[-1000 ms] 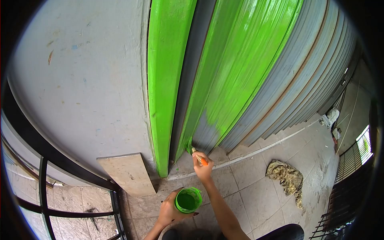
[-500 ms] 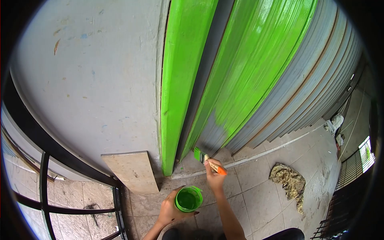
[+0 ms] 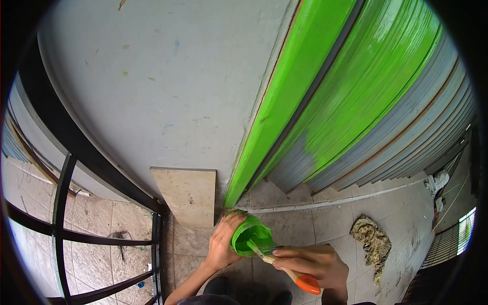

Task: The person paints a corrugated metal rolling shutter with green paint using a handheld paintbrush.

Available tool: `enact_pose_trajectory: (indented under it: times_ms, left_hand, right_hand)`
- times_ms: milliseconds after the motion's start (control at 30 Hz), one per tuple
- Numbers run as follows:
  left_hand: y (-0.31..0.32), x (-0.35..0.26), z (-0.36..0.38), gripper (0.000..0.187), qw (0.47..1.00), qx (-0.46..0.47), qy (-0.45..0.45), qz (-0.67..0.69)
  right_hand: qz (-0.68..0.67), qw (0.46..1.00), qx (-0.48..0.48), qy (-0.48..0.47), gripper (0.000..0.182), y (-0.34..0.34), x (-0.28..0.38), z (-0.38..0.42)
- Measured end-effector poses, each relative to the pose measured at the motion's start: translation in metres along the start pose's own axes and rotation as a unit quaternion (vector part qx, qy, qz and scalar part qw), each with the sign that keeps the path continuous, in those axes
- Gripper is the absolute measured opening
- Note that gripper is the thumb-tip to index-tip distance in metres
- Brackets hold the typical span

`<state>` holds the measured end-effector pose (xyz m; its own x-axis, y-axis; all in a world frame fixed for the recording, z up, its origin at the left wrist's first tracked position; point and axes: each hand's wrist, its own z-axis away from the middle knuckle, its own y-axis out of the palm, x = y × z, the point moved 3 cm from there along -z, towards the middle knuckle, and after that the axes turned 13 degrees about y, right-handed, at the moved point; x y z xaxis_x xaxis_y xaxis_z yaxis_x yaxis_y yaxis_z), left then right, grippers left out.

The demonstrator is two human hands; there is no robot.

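My left hand [image 3: 223,243] is wrapped round a paint pot [image 3: 260,227] smeared with green, its mouth tilted toward my right hand. In my right hand [image 3: 317,264] a paintbrush [image 3: 292,274] with an orange-tipped wooden handle is gripped, its bristles inside the pot's mouth and partly hidden there. Above the hands stands a folding metal shutter [image 3: 371,91]. One wide panel is coated wet green, with a grey unpainted patch [image 3: 292,165] at its lower end. Left of it runs a green upright post [image 3: 290,101].
A tan board [image 3: 190,195] leans on the grey wall [image 3: 147,91]. At left stands a black metal frame [image 3: 101,239]. On the tiled floor [image 3: 300,223] at right lies a crumpled patterned rag [image 3: 371,244]. Further unpainted grey slats [image 3: 406,137] continue right.
The brush has left the shutter's lower end and is now in the pot. My left hand has tilted the pot. The view has shifted, so the shutter sits further right.
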<state>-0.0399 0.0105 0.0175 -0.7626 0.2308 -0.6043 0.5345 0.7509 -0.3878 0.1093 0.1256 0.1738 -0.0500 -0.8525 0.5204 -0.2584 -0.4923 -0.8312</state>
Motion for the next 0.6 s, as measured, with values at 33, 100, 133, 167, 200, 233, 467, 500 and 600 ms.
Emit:
enact_pose_trajectory:
  times_ms: [33,100,133,167,200,233,467,500,600]
  left_hand:
    - [-0.002,0.000,-0.001,0.077,1.000,-0.001,0.016,-0.009]
    - [-0.005,-0.002,-0.001,0.073,0.999,-0.009,0.045,-0.022]
    - [-0.005,-0.003,-0.001,0.071,0.998,-0.016,0.059,-0.027]
    - [-0.006,-0.004,-0.001,0.069,0.996,-0.023,0.074,-0.031]
    - [-0.006,-0.005,-0.001,0.067,0.995,-0.029,0.087,-0.037]
    - [-0.007,-0.005,-0.002,0.065,0.994,-0.035,0.099,-0.043]
    - [-0.011,-0.012,0.000,0.046,0.983,-0.061,0.153,-0.077]
    - [-0.011,-0.013,0.000,0.044,0.982,-0.068,0.157,-0.077]
    - [-0.011,-0.012,0.003,0.041,0.979,-0.087,0.167,-0.080]
  right_hand:
    - [0.016,1.000,0.004,-0.010,0.036,0.003,0.001,0.001]
    - [0.033,0.999,0.029,-0.025,0.036,0.004,0.006,-0.002]
    - [0.043,0.998,0.033,-0.031,0.035,0.004,0.011,-0.007]
    - [0.054,0.997,0.036,-0.038,0.034,0.006,0.014,-0.010]
    - [0.056,0.997,0.040,-0.038,0.033,0.010,0.014,-0.010]
    - [0.059,0.997,0.044,-0.037,0.032,0.016,0.012,-0.009]
    - [0.058,0.997,0.041,-0.041,0.031,0.033,0.021,-0.005]
    - [0.063,0.996,0.041,-0.042,0.031,0.035,0.022,-0.003]
    - [0.066,0.997,0.035,-0.036,0.032,0.036,0.024,-0.002]
